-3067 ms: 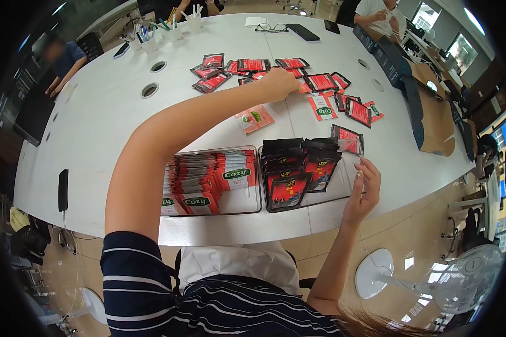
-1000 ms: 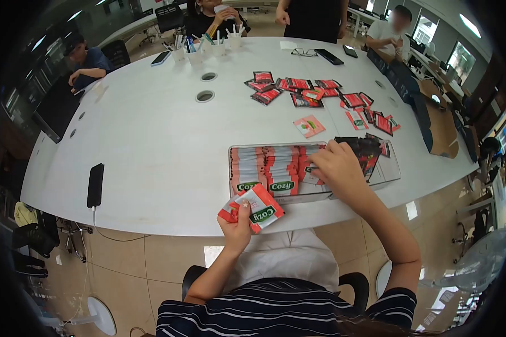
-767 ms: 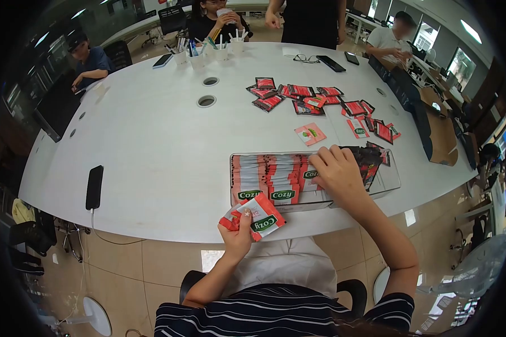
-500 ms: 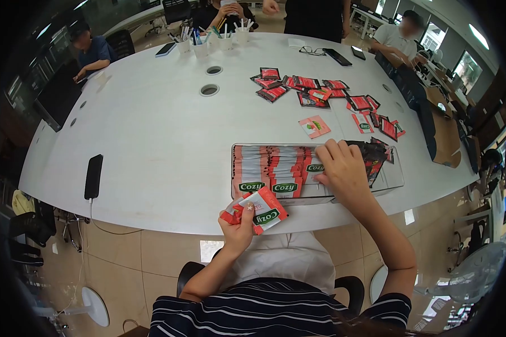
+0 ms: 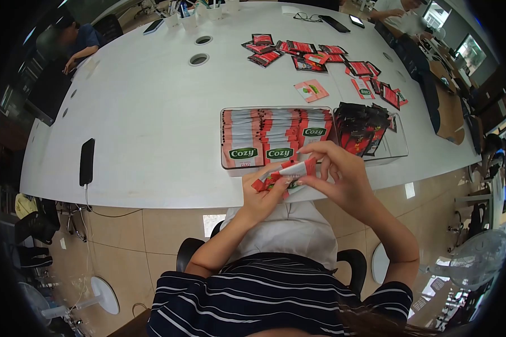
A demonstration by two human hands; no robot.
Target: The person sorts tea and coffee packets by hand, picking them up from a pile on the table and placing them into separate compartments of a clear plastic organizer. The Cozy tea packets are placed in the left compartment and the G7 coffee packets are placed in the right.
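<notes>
My left hand (image 5: 260, 196) is closed around a few red-and-white Cozy sachets (image 5: 293, 170), held just in front of a clear box. At their right end, my right hand (image 5: 343, 171) has its thumb and forefinger at the edges of the top sachet. Behind both hands, the clear box (image 5: 222, 150) holds upright rows of Cozy sachets (image 5: 243, 153), with green labels facing me. Its right part contains dark black-and-red sachets (image 5: 358, 129). The lower ends of the held sachets are partly covered by my left fingers.
Black-and-red sachets (image 5: 301, 48) lie scattered beyond the box, with a pink sachet (image 5: 311, 90) nearer. A charging phone (image 5: 87, 162) rests at the left. Glasses (image 5: 308, 17), another phone (image 5: 335, 23) and cups of pens (image 5: 189, 21) stand farther back. People sit at both sides.
My right hand has left the box's third row and come to the sachets in my left hand. My left hand has moved right, and the camera view has tilted downward.
</notes>
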